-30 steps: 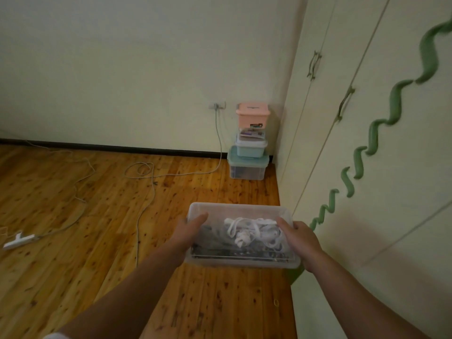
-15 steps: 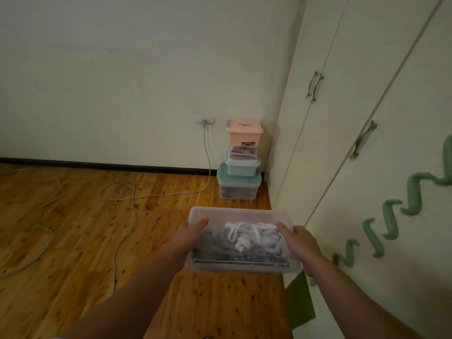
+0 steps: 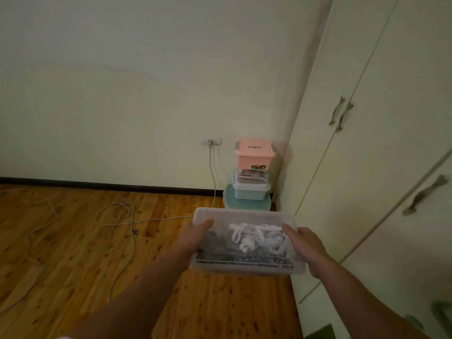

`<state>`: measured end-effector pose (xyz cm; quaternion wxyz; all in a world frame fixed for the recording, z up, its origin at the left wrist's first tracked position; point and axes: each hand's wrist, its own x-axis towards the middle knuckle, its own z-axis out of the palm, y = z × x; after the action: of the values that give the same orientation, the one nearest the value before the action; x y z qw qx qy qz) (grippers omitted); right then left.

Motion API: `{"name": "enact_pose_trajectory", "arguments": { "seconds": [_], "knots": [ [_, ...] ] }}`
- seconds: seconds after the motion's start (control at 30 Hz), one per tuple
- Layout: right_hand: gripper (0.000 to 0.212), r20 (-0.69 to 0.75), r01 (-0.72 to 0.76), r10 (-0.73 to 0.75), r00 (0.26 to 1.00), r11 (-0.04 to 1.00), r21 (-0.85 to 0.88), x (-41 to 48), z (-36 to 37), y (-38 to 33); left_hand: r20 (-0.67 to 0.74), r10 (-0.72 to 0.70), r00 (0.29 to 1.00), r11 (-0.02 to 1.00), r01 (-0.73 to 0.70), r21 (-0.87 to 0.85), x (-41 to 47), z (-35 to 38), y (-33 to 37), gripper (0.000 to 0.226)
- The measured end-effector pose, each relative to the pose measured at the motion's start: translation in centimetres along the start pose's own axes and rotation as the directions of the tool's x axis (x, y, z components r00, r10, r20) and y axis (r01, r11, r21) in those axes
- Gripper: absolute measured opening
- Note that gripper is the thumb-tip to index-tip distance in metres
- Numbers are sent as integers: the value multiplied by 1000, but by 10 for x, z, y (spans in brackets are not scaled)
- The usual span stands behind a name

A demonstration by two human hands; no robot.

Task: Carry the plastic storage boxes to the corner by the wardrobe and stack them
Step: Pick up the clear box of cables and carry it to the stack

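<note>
Clear lidded storage box [image 3: 247,241] | carried level before the corner stack [image 3: 252,174] by the wardrobe [image 3: 381,167] | left hand [image 3: 193,237], right hand [image 3: 305,245] grip opposite ends, balancing its load of cables.

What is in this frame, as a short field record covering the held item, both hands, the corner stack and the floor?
held item: clear plastic box, carried above the floor
contents: white cord bundle and dark items
left hand: grips the box's left end
right hand: grips the box's right end
corner stack: pink box on top, teal-lidded box at the bottom, beside the wardrobe
floor: loose cable, running to the wall socket
</note>
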<state>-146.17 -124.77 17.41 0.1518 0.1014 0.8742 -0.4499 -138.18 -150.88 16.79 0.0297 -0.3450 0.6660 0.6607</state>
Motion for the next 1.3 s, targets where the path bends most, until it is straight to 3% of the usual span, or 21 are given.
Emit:
{"name": "enact_pose_trajectory", "arguments": {
  "seconds": [0.37,0.6,0.87,1.3],
  "knots": [
    [54,18,-5,5,1000,1000,18,110,3,-41,-4,-22,1000,999,23,34,101,28,50,60],
    [58,18,-24,24,1000,1000,4,213,-15,-62,-34,-53,998,997,55,59,181,75,94,69],
    [55,-3,-10,10,1000,1000,-8,312,-39,-98,11,-44,999,999,44,-2,256,126,149,62],
    [61,22,-43,42,999,998,40,435,-32,-158,3,-36,999,999,35,18,379,148,222,71]
  ]
}}
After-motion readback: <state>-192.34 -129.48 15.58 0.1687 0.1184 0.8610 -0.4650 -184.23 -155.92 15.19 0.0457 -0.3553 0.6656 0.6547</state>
